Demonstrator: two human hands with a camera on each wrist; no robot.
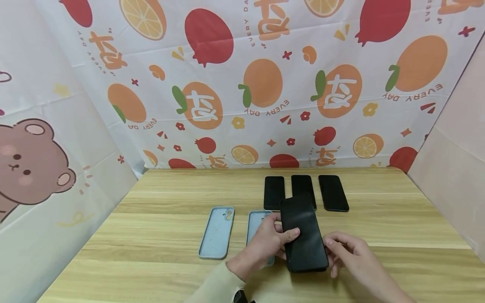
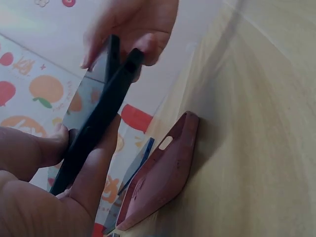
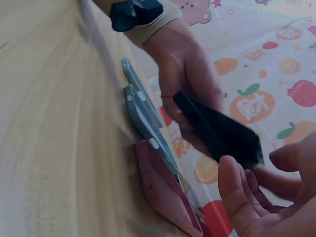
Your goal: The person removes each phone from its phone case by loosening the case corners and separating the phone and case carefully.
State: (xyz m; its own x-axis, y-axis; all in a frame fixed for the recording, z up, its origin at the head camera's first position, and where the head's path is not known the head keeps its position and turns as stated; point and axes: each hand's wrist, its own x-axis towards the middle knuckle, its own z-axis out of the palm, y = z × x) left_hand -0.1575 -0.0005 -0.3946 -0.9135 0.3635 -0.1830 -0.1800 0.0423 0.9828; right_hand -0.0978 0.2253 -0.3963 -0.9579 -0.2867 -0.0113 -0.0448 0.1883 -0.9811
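My left hand grips a black phone above the table, thumb on its face and fingers beneath. In the left wrist view a dark phone case lies under the phone, and the two spread slightly apart at the end near my right hand. My right hand pinches the case's edge at the lower right. Below the held pair a pink phone case lies on the table; the head view hides it. A light blue case is partly covered by my left hand.
Another light blue case lies further left. Three black phones rest in a row at the back: left phone, middle phone partly hidden, right phone. The wooden table meets a fruit-printed curtain.
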